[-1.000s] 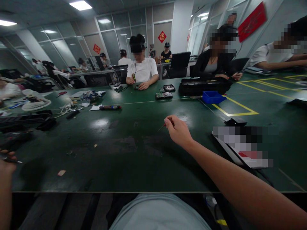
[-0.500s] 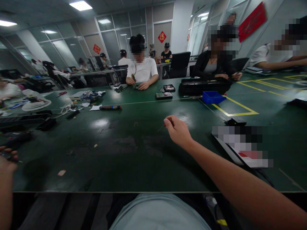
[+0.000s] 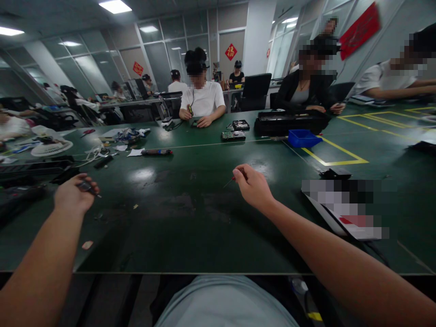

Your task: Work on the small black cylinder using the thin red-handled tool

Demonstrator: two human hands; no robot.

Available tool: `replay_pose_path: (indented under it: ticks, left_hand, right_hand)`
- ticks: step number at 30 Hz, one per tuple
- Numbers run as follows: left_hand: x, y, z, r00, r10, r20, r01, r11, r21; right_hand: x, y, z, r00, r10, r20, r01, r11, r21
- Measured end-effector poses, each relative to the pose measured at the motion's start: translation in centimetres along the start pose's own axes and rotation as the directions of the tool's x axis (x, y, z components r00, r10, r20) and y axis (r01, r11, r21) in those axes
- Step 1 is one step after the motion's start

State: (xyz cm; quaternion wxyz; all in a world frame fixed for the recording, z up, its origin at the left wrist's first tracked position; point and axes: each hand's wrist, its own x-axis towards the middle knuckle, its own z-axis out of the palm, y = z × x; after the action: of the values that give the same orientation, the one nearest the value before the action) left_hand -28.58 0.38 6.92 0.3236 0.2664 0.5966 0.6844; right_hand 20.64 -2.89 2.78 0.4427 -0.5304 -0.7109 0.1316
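Observation:
My left hand (image 3: 72,193) is closed around a small dark tool (image 3: 87,186) with a thin pale tip pointing right and down; its exact kind does not show. Raised above the middle of the green table (image 3: 163,245), my right hand (image 3: 251,184) pinches a thin-shafted screwdriver (image 3: 229,181) with a red part at the fingers. Its shaft points left and down, and the rest of the handle is mostly hidden in the palm. A wide gap separates the two hands.
Black casings (image 3: 34,168) and a white fan (image 3: 51,146) lie left. Ahead are a brown-and-blue tool (image 3: 156,152), hard drives (image 3: 233,136), a blue bin (image 3: 304,138) and a black printer-like part (image 3: 289,122). A blurred-out flat device (image 3: 327,213) lies right. Co-workers (image 3: 202,97) sit opposite.
My left hand has come in from the left edge, moving right and away from me with the dark tool in it. My right hand has hardly moved.

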Motion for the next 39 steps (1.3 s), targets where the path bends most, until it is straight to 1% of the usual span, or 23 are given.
replay_pose_path:
  ticks: [1,2,4,6,7,9,12,14,16,18,20,21,23,24,26,27,28,31,33,35,36,37,39]
  left_hand:
    - [-1.1,-0.2,1.7,0.997,-0.074,-0.012,0.073,0.996,-0.052]
    - [-2.1,-0.4,3.5,0.995,-0.101,0.024,0.103,0.99,-0.101]
    - [-4.4,-0.9,6.9,0.986,-0.104,0.131,0.125,0.978,-0.167]
    - [-6.7,-1.4,10.1,0.953,-0.071,0.294,0.136,0.969,-0.208]
    - [-7.9,-1.7,11.6,0.922,-0.082,0.379,0.169,0.964,-0.203]
    - [-10.4,-2.4,14.4,0.868,-0.085,0.489,0.212,0.954,-0.211]
    - [-14.2,-3.7,17.6,0.74,-0.096,0.666,0.282,0.943,-0.178]
    - [-16.6,-4.7,19.2,0.652,-0.066,0.755,0.269,0.952,-0.149]
    - [-18.6,-5.7,20.4,0.583,-0.027,0.812,0.207,0.971,-0.116]
    - [-20.1,-6.7,21.2,0.535,0.014,0.845,0.088,0.994,-0.072]
    - [-21.1,-7.7,21.6,0.487,0.052,0.872,-0.094,0.996,-0.006]
    - [-21.3,-8.2,21.6,0.459,0.067,0.886,-0.204,0.979,0.031]
    - [-21.5,-9.2,21.4,0.402,0.093,0.911,-0.417,0.904,0.092]
    - [-21.5,-9.6,21.2,0.378,0.107,0.92,-0.501,0.859,0.106]
    - [-21.3,-10.3,20.9,0.349,0.141,0.926,-0.601,0.792,0.106]
    - [-21.1,-10.6,20.7,0.349,0.16,0.923,-0.62,0.778,0.099]
    - [-20.9,-10.8,20.6,0.359,0.176,0.916,-0.627,0.773,0.097]
    - [-20.4,-11.1,20.6,0.403,0.203,0.892,-0.622,0.776,0.105]
    - [-20.1,-11.1,20.6,0.392,0.223,0.893,-0.636,0.767,0.088]
    - [-19.8,-11.1,20.6,0.361,0.252,0.898,-0.654,0.755,0.051]
    - [-19.7,-11.2,20.6,0.354,0.263,0.897,-0.657,0.753,0.039]
    - [-19.5,-11.2,20.6,0.357,0.269,0.895,-0.654,0.756,0.034]
    - [-19.3,-11.4,20.6,0.389,0.262,0.883,-0.629,0.776,0.047]
  right_hand:
    - [0.0,0.0,0.0,1.0,0.001,-0.001,-0.001,1.0,-0.001]
    - [0.0,0.0,0.0,1.0,0.004,-0.001,-0.004,1.0,-0.001]
    - [0.0,0.1,0.0,1.0,0.007,0.001,-0.007,1.0,-0.003]
    - [0.0,0.2,0.0,1.0,0.009,-0.005,-0.009,1.0,-0.006]
    - [0.0,0.2,0.0,1.0,0.007,-0.01,-0.007,1.0,-0.006]
    - [0.0,0.2,-0.1,1.0,0.0,-0.019,0.0,1.0,-0.005]
    - [0.0,0.1,-0.1,1.0,-0.007,-0.028,0.007,1.0,-0.002]
    - [-0.1,0.0,-0.2,0.999,0.002,-0.033,-0.002,1.0,0.003]
    - [-0.1,-0.1,-0.2,0.999,0.017,-0.043,-0.017,1.0,0.014]
    - [-0.1,-0.1,-0.2,0.998,0.038,-0.057,-0.036,0.999,0.033]
    - [-0.1,0.0,0.0,0.996,0.062,-0.064,-0.058,0.997,0.057]
    - [-0.1,0.1,0.0,0.995,0.071,-0.063,-0.066,0.996,0.067]
    - [-0.1,0.2,0.2,0.995,0.078,-0.059,-0.073,0.994,0.087]
    - [-0.1,0.2,0.2,0.995,0.076,-0.062,-0.069,0.993,0.099]
    - [-0.2,0.0,0.1,0.993,0.072,-0.091,-0.059,0.989,0.133]
    - [-0.2,-0.1,0.0,0.991,0.073,-0.116,-0.055,0.987,0.15]
    - [-0.3,-0.3,-0.2,0.986,0.077,-0.147,-0.053,0.985,0.162]
    - [-0.3,-0.9,-0.7,0.968,0.095,-0.232,-0.056,0.984,0.171]
    - [-0.3,-1.0,-0.9,0.961,0.099,-0.259,-0.048,0.979,0.196]
    - [-0.3,-1.0,-0.8,0.965,0.093,-0.247,-0.029,0.968,0.251]
    - [-0.3,-0.8,-0.7,0.969,0.088,-0.233,-0.019,0.959,0.282]
    - [-0.3,-0.7,-0.5,0.974,0.083,-0.212,-0.013,0.951,0.31]
    - [-0.3,-0.4,-0.1,0.983,0.075,-0.17,-0.011,0.936,0.351]
